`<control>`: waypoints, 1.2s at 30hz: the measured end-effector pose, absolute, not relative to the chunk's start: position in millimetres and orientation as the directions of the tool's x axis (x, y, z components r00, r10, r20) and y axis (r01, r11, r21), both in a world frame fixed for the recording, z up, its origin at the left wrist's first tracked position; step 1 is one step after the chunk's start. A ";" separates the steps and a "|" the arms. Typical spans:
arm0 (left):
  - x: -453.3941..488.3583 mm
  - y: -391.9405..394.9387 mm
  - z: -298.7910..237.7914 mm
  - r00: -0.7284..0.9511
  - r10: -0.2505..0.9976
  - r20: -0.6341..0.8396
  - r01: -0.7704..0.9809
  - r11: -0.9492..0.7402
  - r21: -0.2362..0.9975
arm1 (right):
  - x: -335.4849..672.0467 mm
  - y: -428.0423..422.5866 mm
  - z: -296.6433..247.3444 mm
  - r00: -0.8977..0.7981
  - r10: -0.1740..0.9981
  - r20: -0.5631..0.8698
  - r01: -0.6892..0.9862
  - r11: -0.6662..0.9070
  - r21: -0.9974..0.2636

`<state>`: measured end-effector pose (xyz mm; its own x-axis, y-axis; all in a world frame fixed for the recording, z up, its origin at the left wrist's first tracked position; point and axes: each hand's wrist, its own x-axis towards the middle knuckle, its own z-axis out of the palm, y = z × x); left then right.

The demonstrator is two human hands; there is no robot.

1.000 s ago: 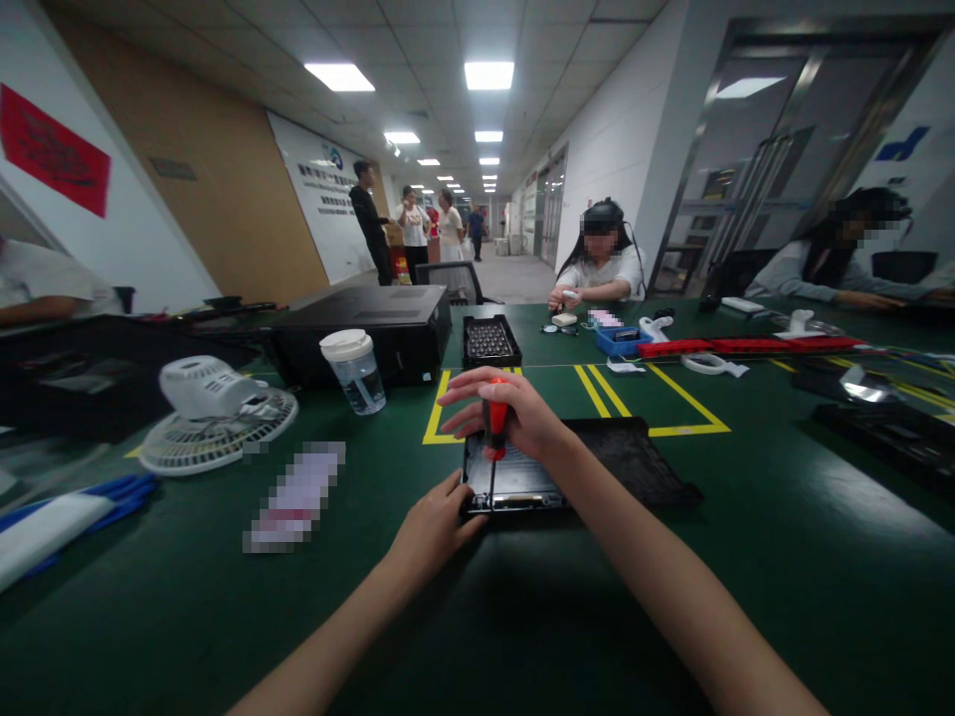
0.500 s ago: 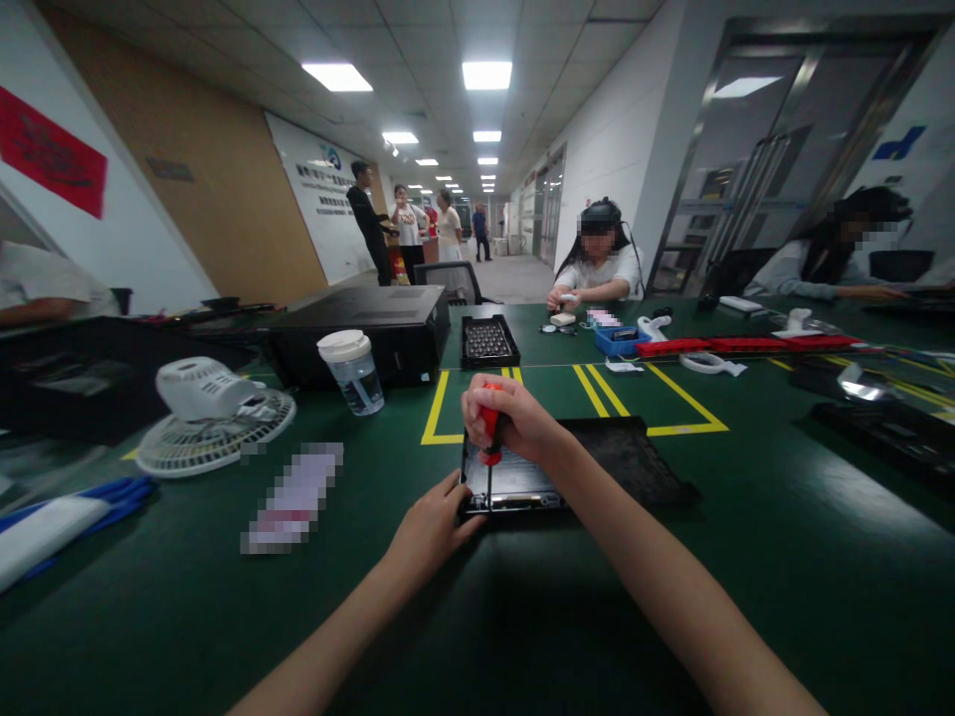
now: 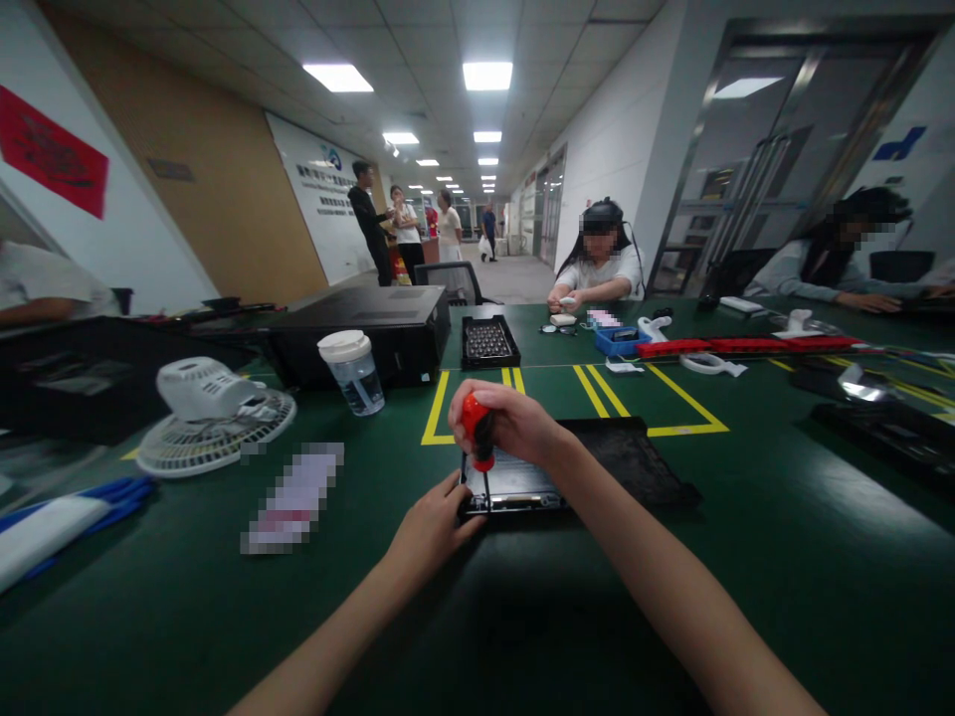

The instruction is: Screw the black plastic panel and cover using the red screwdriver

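In my right hand (image 3: 514, 418) is a screwdriver (image 3: 477, 423) with a red and black handle, my fingers wrapped around it. Its dark shaft points down, tilted slightly, and meets the front left corner of a flat black panel-like unit (image 3: 612, 462). A silver strip runs along the near edge of this unit, whose exact kind I cannot make out. My left hand (image 3: 433, 522) grips that same corner, thumb along the front edge and fingers at the left side. The screwdriver's tip is too small to see clearly.
Beyond the unit lies a black tray (image 3: 490, 343) of small parts. A lidded cup (image 3: 352, 373), a white fan (image 3: 216, 413) and a large black case (image 3: 365, 328) stand to the left. Blue gloves (image 3: 82, 517) lie nearer. Across the table a person (image 3: 603, 264) handles a small white object.
My right hand has turned and shifted a little left, leaning the screwdriver's handle leftward. My left hand and the unit stay in place. People in the background have moved.
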<state>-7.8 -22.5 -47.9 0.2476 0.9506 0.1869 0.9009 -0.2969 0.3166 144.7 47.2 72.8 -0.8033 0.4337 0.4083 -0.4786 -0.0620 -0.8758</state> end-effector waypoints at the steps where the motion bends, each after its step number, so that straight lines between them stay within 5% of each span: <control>1: -8.0 -22.3 -48.5 0.247 0.951 0.187 0.901 -0.296 0.318 | 144.7 47.3 72.7 -0.809 0.430 0.402 -0.471 -0.064 -0.880; 36: -5.6 -22.9 -44.8 0.224 0.960 0.166 0.907 -0.268 0.325 | 148.0 48.1 75.5 -0.783 0.494 0.379 -0.436 0.000 -0.900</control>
